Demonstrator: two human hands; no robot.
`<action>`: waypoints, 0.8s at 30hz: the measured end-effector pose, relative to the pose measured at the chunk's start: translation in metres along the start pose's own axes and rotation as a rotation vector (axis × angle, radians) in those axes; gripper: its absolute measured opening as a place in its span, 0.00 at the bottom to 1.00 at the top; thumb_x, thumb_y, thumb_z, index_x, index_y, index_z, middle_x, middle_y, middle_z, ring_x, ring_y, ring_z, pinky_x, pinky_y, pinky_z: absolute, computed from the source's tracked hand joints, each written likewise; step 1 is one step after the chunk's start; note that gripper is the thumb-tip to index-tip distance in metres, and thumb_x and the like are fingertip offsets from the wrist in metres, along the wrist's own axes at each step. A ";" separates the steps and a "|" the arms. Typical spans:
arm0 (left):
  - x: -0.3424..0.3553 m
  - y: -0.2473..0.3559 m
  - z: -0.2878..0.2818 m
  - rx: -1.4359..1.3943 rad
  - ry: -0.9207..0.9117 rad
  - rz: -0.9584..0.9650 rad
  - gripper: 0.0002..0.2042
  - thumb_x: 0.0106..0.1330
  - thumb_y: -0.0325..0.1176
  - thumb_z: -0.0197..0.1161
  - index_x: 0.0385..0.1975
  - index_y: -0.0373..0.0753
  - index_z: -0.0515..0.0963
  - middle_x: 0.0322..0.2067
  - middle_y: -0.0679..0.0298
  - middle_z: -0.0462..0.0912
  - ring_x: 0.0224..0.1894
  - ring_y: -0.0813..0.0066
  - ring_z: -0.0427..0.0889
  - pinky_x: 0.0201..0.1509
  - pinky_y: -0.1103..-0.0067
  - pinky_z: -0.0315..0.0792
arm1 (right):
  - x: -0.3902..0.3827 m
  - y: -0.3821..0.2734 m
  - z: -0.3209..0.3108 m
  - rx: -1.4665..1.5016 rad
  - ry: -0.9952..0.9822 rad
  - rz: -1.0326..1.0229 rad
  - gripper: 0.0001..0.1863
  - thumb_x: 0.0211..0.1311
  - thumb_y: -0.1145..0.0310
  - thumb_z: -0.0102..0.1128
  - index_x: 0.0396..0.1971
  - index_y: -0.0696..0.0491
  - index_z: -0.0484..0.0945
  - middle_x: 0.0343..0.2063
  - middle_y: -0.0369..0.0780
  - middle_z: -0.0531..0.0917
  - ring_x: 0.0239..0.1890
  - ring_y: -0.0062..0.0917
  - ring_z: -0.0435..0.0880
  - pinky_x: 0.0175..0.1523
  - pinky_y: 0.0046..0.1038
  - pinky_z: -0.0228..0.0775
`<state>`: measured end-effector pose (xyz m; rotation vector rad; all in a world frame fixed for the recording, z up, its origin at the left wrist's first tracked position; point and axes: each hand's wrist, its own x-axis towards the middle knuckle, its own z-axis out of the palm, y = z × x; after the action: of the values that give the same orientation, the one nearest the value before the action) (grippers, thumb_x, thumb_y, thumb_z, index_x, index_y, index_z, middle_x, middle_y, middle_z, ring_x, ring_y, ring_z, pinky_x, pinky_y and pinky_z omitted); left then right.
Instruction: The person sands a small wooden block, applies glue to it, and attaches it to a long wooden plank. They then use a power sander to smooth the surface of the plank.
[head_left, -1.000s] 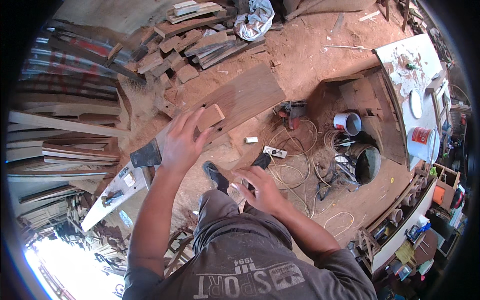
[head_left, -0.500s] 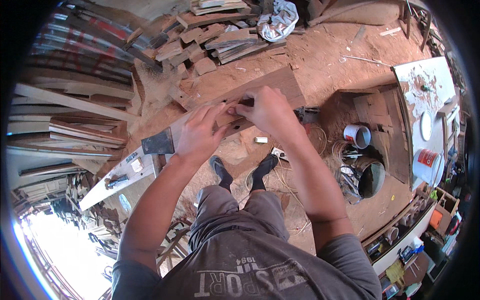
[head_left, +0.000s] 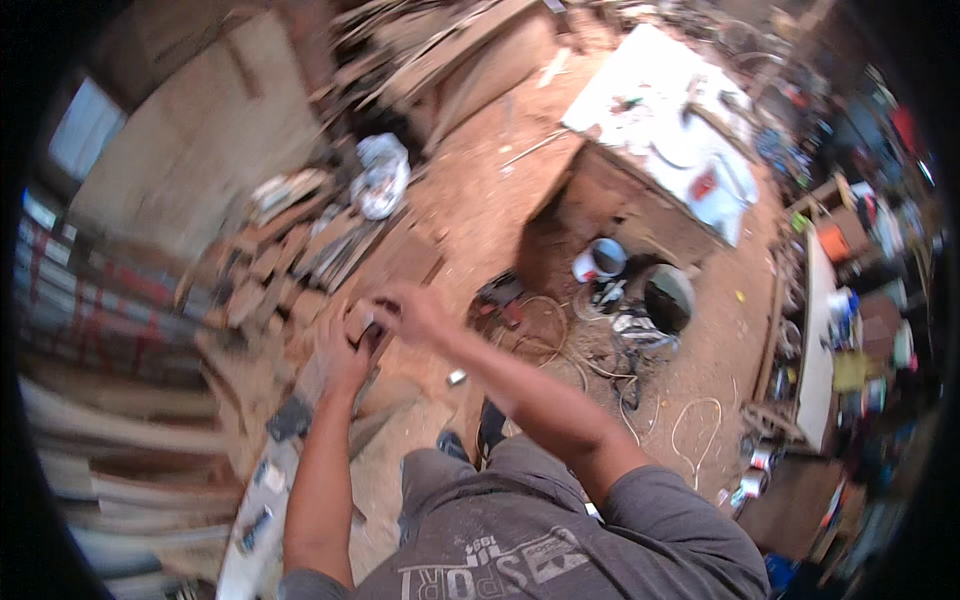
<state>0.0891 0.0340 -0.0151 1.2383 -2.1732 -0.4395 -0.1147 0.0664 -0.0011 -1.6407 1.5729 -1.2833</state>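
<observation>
Both hands are close tog. over the work, L of ctr, fingers bent; blurry w/ motion. L hand (head_left: 342,356) is curled round a small wood block (head_left: 360,318), pale face up btwn the two hands. R hand (head_left: 412,314) comes across from the R, fingertips at the block; can't tell if it's gripping or just touching. Block sits above a long brown board (head_left: 408,258), whose far end shows past the R hand; contact btwn block & board is hidden. Nr the L forearm: a dark flat piece (head_left: 290,418), then a white plank (head_left: 262,510) running toward the lower edge. Beyond the board, a pile of wood offcuts (head_left: 285,265) w/ a whitish plastic bag (head_left: 382,175) beside it. On the floor to the R: a red-and-dark tool (head_left: 505,303), looped cords (head_left: 548,325), a small white bucket (head_left: 600,260) & a wider round container (head_left: 668,300). Past those, a worn white panel (head_left: 650,130). Small pale box (head_left: 457,377) on the floor nr the person's feet.
</observation>
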 end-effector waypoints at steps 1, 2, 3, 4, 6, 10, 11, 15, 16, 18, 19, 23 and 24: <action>-0.003 -0.011 0.001 -0.001 -0.022 -0.039 0.30 0.64 0.34 0.75 0.67 0.36 0.76 0.58 0.46 0.79 0.64 0.41 0.74 0.70 0.55 0.69 | -0.019 -0.017 -0.007 0.090 0.006 0.104 0.15 0.72 0.59 0.69 0.49 0.55 0.89 0.39 0.50 0.90 0.42 0.43 0.91 0.50 0.41 0.83; -0.005 -0.018 0.003 -0.002 -0.046 -0.083 0.30 0.66 0.35 0.74 0.67 0.36 0.76 0.59 0.45 0.78 0.65 0.41 0.74 0.71 0.55 0.68 | -0.042 -0.033 -0.014 0.186 0.008 0.206 0.14 0.74 0.62 0.68 0.49 0.56 0.89 0.40 0.49 0.91 0.43 0.39 0.92 0.50 0.37 0.83; -0.006 -0.016 0.003 0.009 -0.038 -0.067 0.29 0.67 0.37 0.74 0.67 0.35 0.77 0.59 0.45 0.79 0.65 0.42 0.74 0.71 0.56 0.69 | -0.074 -0.033 -0.017 0.232 0.055 0.288 0.15 0.75 0.61 0.68 0.50 0.57 0.89 0.41 0.48 0.92 0.45 0.35 0.92 0.51 0.35 0.82; -0.006 -0.014 0.005 0.021 -0.028 -0.054 0.28 0.69 0.38 0.74 0.67 0.35 0.77 0.60 0.44 0.79 0.66 0.43 0.75 0.71 0.57 0.70 | -0.107 -0.024 -0.017 0.284 0.101 0.367 0.16 0.76 0.61 0.67 0.51 0.58 0.88 0.43 0.46 0.92 0.47 0.31 0.92 0.52 0.33 0.81; -0.004 -0.008 0.000 -0.098 0.032 -0.106 0.28 0.72 0.41 0.73 0.67 0.34 0.77 0.61 0.44 0.80 0.65 0.46 0.77 0.70 0.59 0.71 | -0.171 -0.006 -0.030 0.255 0.073 0.503 0.18 0.80 0.61 0.64 0.55 0.60 0.85 0.37 0.39 0.91 0.38 0.18 0.84 0.45 0.28 0.80; -0.018 0.009 -0.015 -0.534 0.124 -0.339 0.28 0.76 0.41 0.72 0.68 0.33 0.73 0.60 0.51 0.81 0.61 0.58 0.81 0.65 0.67 0.75 | -0.281 0.050 -0.078 0.253 0.287 0.729 0.19 0.78 0.56 0.66 0.53 0.58 0.89 0.38 0.36 0.91 0.38 0.17 0.86 0.45 0.26 0.80; -0.024 0.006 -0.015 -0.585 0.150 -0.287 0.27 0.75 0.39 0.72 0.68 0.33 0.73 0.59 0.54 0.81 0.60 0.60 0.80 0.65 0.67 0.74 | -0.291 0.060 -0.102 0.192 0.383 0.740 0.20 0.78 0.55 0.65 0.51 0.58 0.89 0.37 0.36 0.91 0.38 0.18 0.86 0.45 0.27 0.80; -0.045 0.058 -0.018 -0.876 0.089 -0.356 0.24 0.73 0.33 0.73 0.65 0.35 0.74 0.57 0.59 0.81 0.59 0.65 0.80 0.66 0.69 0.74 | -0.296 0.073 -0.236 -0.083 0.647 0.730 0.22 0.79 0.53 0.64 0.47 0.59 0.91 0.34 0.36 0.90 0.38 0.18 0.84 0.46 0.28 0.77; -0.050 0.078 -0.014 -0.952 0.076 -0.336 0.24 0.72 0.32 0.73 0.65 0.35 0.74 0.56 0.59 0.81 0.59 0.66 0.80 0.66 0.70 0.74 | -0.287 0.077 -0.270 -0.105 0.715 0.730 0.22 0.79 0.53 0.63 0.46 0.60 0.91 0.33 0.36 0.90 0.38 0.18 0.83 0.46 0.29 0.76; -0.056 0.117 0.001 -1.053 0.030 -0.335 0.23 0.72 0.31 0.73 0.63 0.36 0.75 0.55 0.60 0.81 0.58 0.67 0.81 0.65 0.70 0.75 | -0.261 0.083 -0.334 -0.154 0.832 0.595 0.22 0.81 0.55 0.61 0.46 0.60 0.91 0.33 0.36 0.90 0.38 0.18 0.82 0.46 0.29 0.75; -0.059 0.139 0.012 -1.086 -0.009 -0.353 0.23 0.71 0.30 0.74 0.63 0.36 0.75 0.55 0.60 0.82 0.57 0.68 0.81 0.65 0.70 0.76 | -0.253 0.094 -0.370 -0.203 0.882 0.615 0.22 0.80 0.53 0.61 0.46 0.60 0.89 0.35 0.46 0.92 0.38 0.24 0.87 0.48 0.33 0.78; -0.053 0.193 0.069 -1.228 -0.226 -0.417 0.21 0.70 0.28 0.74 0.61 0.35 0.75 0.53 0.62 0.83 0.55 0.71 0.83 0.61 0.71 0.79 | -0.194 0.130 -0.506 -0.440 0.889 0.531 0.21 0.81 0.57 0.56 0.52 0.60 0.85 0.43 0.55 0.90 0.47 0.49 0.90 0.54 0.44 0.78; -0.047 0.211 0.086 -1.226 -0.229 -0.392 0.20 0.71 0.28 0.74 0.59 0.34 0.76 0.52 0.62 0.85 0.53 0.71 0.84 0.59 0.72 0.81 | -0.178 0.139 -0.534 -0.495 0.877 0.497 0.21 0.81 0.57 0.56 0.50 0.61 0.86 0.43 0.55 0.90 0.47 0.50 0.90 0.54 0.45 0.78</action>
<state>-0.0871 0.1813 0.0186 0.8466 -1.2771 -1.7869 -0.6258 0.3347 0.0494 -0.7815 2.7775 -1.4787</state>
